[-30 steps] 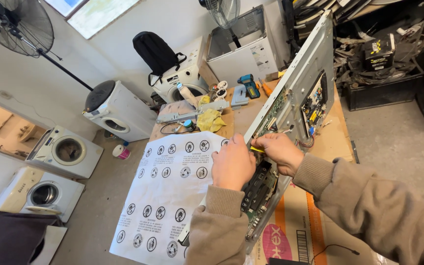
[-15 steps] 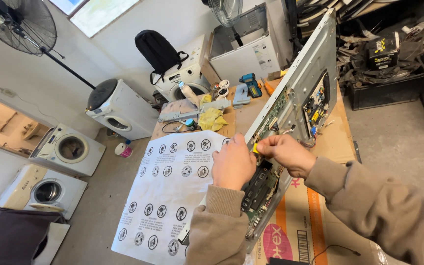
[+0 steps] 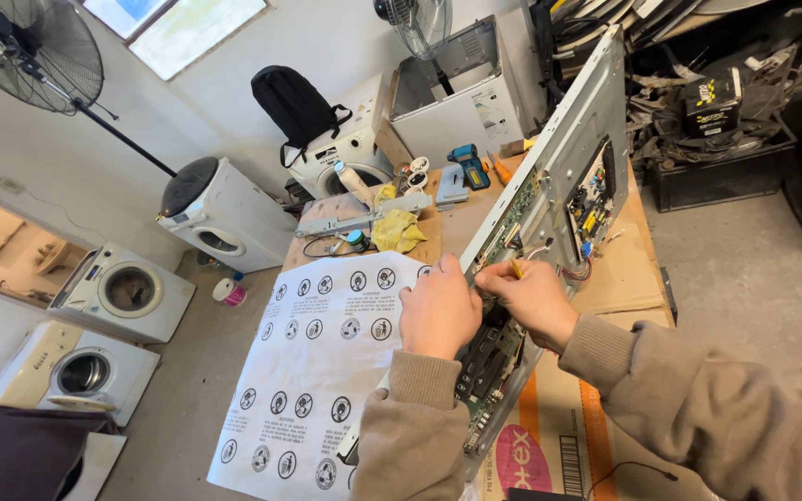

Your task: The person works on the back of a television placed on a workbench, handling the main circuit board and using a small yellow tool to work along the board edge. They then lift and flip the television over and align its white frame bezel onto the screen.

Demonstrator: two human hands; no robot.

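Note:
A large flat metal panel [image 3: 563,148] with circuit boards [image 3: 594,199] stands tilted on the workbench, its back facing right. My left hand [image 3: 438,311] grips the panel's near edge beside a white printed sheet [image 3: 313,371]. My right hand [image 3: 531,297] pinches a small yellow-handled tool [image 3: 515,269] against a lower circuit board [image 3: 489,357] and its wires. Both sleeves are tan.
A yellow cloth [image 3: 396,230], a blue cordless drill [image 3: 466,162], a metal bar and a bottle lie at the bench's far end. Flattened cardboard [image 3: 549,436] covers the near bench. Several washing machines [image 3: 225,213] and a standing fan [image 3: 25,51] are at left; tyres and scrap at right.
Both hands have stayed at the same spot on the panel with only small finger shifts. The view has tilted slightly.

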